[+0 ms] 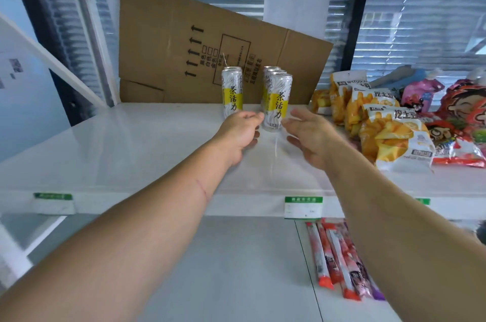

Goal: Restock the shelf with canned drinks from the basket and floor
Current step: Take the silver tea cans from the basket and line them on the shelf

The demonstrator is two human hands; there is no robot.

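Two bare arms reach onto a white shelf (131, 142), where slim white-and-yellow tea cans stand upright before a leaning flattened cardboard box (184, 45). The left hand (240, 134), fingers loosely curled and holding nothing, and the right hand (310, 137), fingers spread apart, flank the front can (277, 102) of a short row; a single can (232, 92) stands just left.

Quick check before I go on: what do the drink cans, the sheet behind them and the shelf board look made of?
Cans: probably aluminium, with a printed white and yellow skin and bare silvery rims. Sheet: brown corrugated cardboard, matte, with fold creases and black print. Shelf board: smooth glossy white, reflecting light; painted metal or laminate, I cannot tell which.
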